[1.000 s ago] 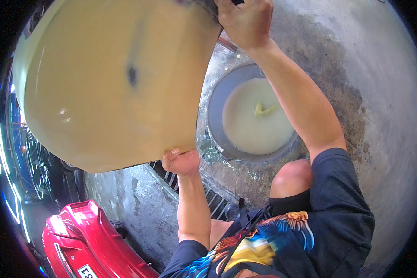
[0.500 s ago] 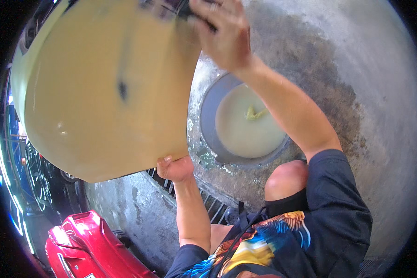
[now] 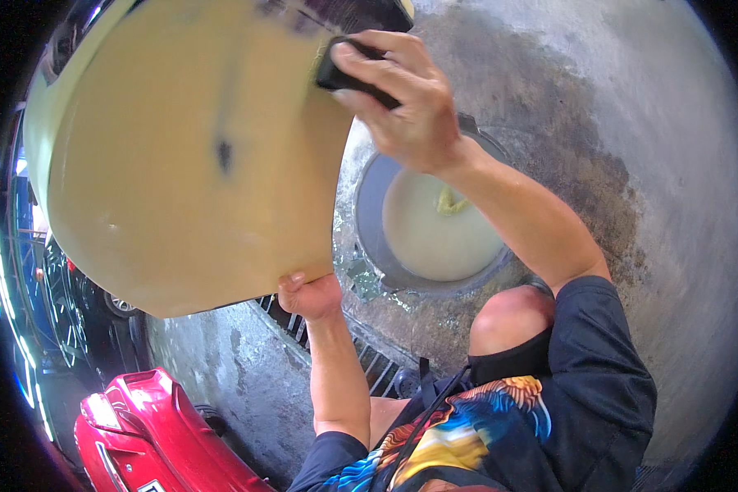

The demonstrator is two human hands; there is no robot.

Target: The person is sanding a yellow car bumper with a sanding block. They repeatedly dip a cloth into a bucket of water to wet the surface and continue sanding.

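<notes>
A large, curved car body panel, beige with a dark worn patch near its middle, fills the upper left. My left hand grips its lower right corner, thumb on the face and fingers curled round the edge. Near the panel's upper right edge, my right hand holds a black sanding block against the beige surface. A thin yellowish layer shows along the block's side facing the panel; the face pressed on the panel is hidden.
A grey tub of cloudy water, with a yellow-green piece in it, stands right of the panel on wet concrete. A metal drain grate runs below. At the lower left is a red car part, with a dark vehicle behind.
My right hand has come down toward me along the panel's right edge with the sanding block, now seen more clearly. My left hand keeps its hold on the corner.
</notes>
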